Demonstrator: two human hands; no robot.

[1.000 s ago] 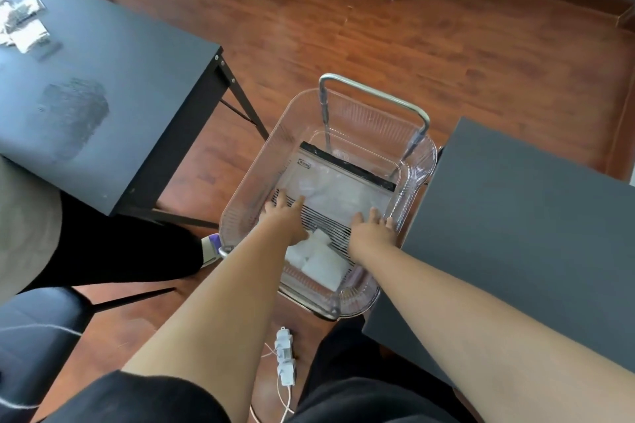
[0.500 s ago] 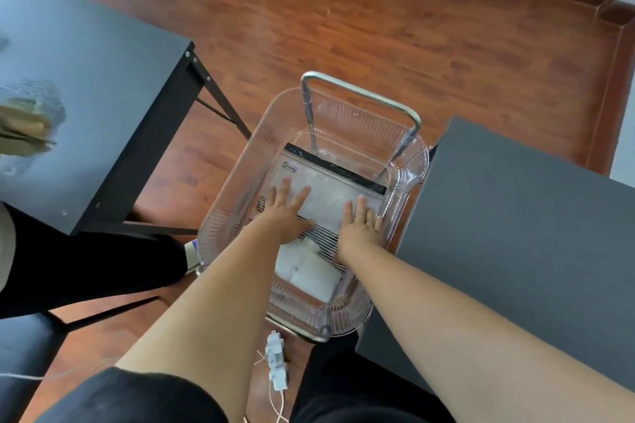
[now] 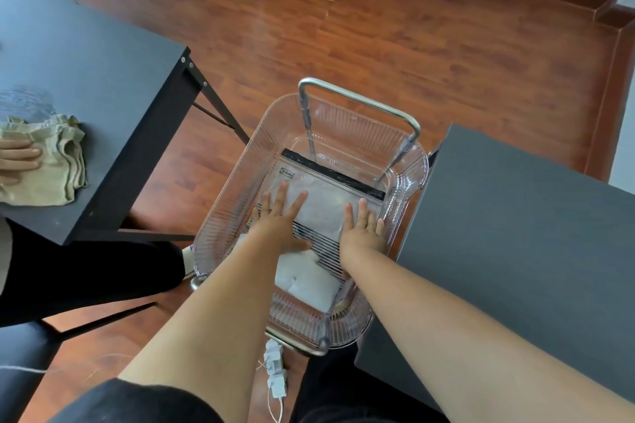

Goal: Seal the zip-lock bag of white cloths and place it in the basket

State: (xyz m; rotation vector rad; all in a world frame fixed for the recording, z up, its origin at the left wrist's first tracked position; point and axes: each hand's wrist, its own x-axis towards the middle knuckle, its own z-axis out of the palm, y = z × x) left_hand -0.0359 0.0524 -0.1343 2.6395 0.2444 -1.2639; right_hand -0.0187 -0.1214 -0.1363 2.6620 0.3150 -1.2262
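A clear ribbed plastic basket [image 3: 223,216] with a metal handle [image 3: 360,99] stands on the floor between two tables. Inside it lies the zip-lock bag [image 3: 326,196] with a black strip along its far edge and white cloths [image 3: 305,278] showing through. My left hand [image 3: 280,220] rests flat on the bag's left part, fingers spread. My right hand [image 3: 362,227] lies flat on its right part, fingers apart. Neither hand grips anything.
A black table [image 3: 96,79] stands at the left; another person's hand [image 3: 17,158] presses a beige cloth [image 3: 55,165] on it. A dark grey table [image 3: 515,251] is close on the right. A white power strip [image 3: 275,371] lies on the wooden floor.
Both hands have slid forward over the bag and spread flat. The other person's hand and beige cloth have come into view on the left table.
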